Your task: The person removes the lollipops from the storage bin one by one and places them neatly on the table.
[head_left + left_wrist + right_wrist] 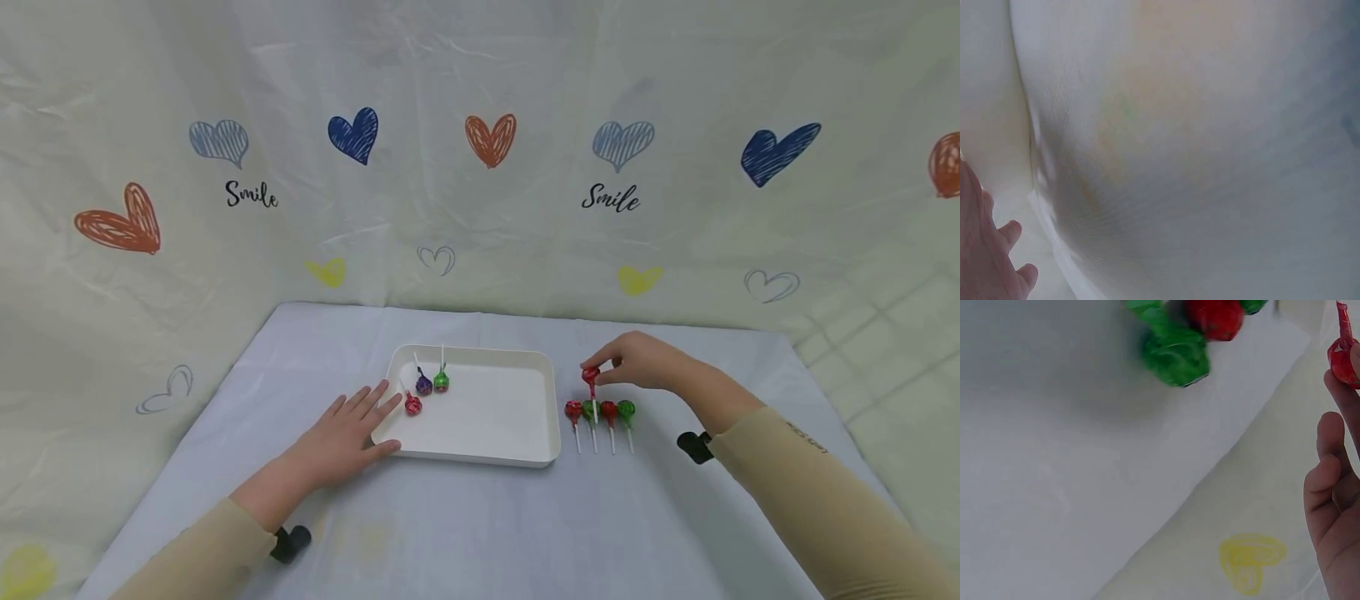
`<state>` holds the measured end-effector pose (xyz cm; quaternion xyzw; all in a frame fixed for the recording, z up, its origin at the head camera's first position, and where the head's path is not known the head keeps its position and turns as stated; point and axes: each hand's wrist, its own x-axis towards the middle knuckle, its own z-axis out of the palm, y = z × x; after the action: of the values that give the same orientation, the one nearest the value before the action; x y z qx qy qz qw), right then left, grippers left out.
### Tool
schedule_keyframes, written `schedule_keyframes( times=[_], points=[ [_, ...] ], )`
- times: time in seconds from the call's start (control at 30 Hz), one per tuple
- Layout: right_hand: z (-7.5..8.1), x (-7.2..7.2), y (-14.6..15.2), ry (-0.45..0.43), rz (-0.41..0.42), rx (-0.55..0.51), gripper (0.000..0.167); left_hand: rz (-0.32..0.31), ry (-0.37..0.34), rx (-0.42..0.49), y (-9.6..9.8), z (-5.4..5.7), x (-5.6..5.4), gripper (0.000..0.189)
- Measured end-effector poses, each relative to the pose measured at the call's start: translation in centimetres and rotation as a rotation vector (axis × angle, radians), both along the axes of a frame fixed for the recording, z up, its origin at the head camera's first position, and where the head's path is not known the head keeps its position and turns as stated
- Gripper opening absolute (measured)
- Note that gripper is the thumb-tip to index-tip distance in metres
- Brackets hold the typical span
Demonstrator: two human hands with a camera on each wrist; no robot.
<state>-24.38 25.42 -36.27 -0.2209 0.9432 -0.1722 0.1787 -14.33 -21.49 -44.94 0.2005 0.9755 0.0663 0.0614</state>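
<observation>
My right hand (641, 360) pinches a red-wrapped lollipop (591, 375) by its round head, stick pointing down, above a row of lollipops. That row has a red lollipop (573, 411) at its left end and a green lollipop (626, 409) at its right, with another red and a green one between. Fingers spread, my left hand (347, 437) rests at the left edge of a white tray (495, 408). Inside the tray's left part lie a red lollipop (413, 405), a purple lollipop (423, 385) and a green lollipop (442, 382). The right wrist view shows the held lollipop (1342, 359) at its edge.
A white cloth (480, 533) covers the table. Behind it hangs a pale curtain (480, 217) printed with hearts and "Smile". Black pieces show at both wrists, by the left sleeve (202, 554) and the right sleeve (817, 500).
</observation>
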Motion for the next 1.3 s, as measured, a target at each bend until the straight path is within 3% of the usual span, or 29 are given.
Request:
schedule_keyframes(
  times=[0.27, 0.47, 0.8, 1.0, 1.3],
  points=[
    [-1.2, 1.3, 5.1, -0.022, -0.050, -0.010, 0.032, -0.007, -0.018, 0.014, 0.1, 0.9, 0.3, 0.079],
    [-1.8, 2.0, 7.1, -0.021, -0.077, -0.018, 0.032, 0.002, -0.029, 0.003, 0.2, 1.1, 0.4, 0.079],
    [-4.1, 2.1, 7.9, -0.058, -0.083, -0.003, 0.028, -0.004, -0.019, 0.010, 0.0, 0.4, 0.2, 0.080],
    [-4.5, 2.4, 7.7, -0.062, -0.084, 0.006, 0.026, 0.010, -0.013, 0.015, -0.2, -0.3, 0.0, 0.080],
    [-5.1, 2.3, 7.8, -0.057, -0.081, -0.011, 0.026, 0.007, -0.009, 0.023, -0.3, -0.2, 0.0, 0.081]
  ],
)
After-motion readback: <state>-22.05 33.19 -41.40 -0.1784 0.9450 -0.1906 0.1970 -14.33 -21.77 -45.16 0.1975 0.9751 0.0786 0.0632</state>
